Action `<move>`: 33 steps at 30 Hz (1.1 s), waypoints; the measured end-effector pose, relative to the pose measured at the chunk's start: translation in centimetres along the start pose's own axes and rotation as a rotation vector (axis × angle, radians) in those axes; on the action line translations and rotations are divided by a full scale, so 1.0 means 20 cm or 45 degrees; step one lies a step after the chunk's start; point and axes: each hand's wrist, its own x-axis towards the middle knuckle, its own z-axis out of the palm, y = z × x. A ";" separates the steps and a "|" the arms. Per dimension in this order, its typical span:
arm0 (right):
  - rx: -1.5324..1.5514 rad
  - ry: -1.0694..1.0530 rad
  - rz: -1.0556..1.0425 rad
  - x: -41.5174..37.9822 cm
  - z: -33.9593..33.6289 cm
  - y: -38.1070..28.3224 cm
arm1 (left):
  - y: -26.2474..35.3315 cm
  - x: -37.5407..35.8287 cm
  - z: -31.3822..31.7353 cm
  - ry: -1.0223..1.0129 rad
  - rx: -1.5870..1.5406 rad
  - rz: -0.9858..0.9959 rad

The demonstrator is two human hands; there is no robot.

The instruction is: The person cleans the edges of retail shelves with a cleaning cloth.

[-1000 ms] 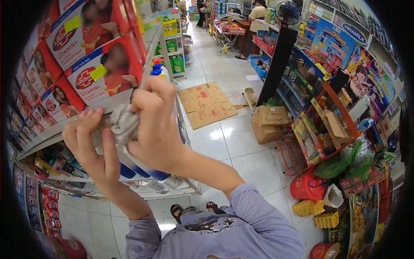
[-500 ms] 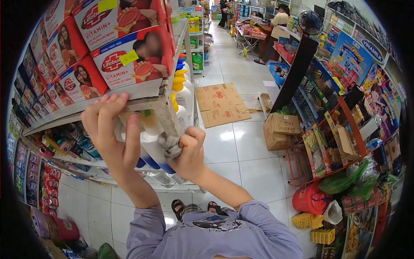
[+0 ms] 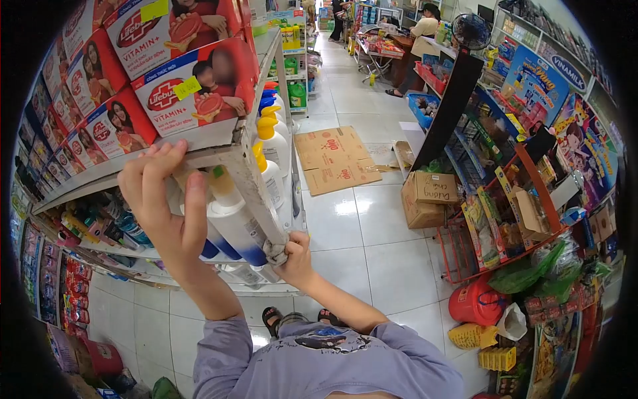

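My right hand (image 3: 294,261) is closed around a crumpled grey cloth (image 3: 274,251), pressed against the lower part of a white metal shelf post (image 3: 256,206). My left hand (image 3: 163,199) rests its fingers over the front edge of the upper shelf (image 3: 193,147), with the thumb apart and pointing up. Red and white Lifebuoy soap boxes (image 3: 193,86) are stacked on that shelf, just above my left fingers. Below it, behind the post, stand white bottles with blue bases (image 3: 229,216). Bottles with yellow pump tops (image 3: 271,136) line the shelf's right side.
A flattened cardboard box (image 3: 335,159) lies on the tiled aisle. To the right are stacked cartons (image 3: 428,198), a red rack (image 3: 458,256), a red bucket (image 3: 477,299) and a black post (image 3: 452,100). A person (image 3: 425,30) is at a far counter.
My right hand has moved down along the post with the cloth, showing more of the bottles behind. The left hand stays on the shelf edge. The view has shifted slightly.
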 end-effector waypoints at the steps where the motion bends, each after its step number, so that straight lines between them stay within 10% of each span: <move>1: 0.008 -0.017 0.009 -0.02 0.00 0.01 | 0.00 0.00 0.00 -0.001 -0.002 0.000; 33: 0.493 0.011 -0.013 0.83 -0.11 -0.29 | -0.03 0.01 -0.01 0.021 0.008 0.095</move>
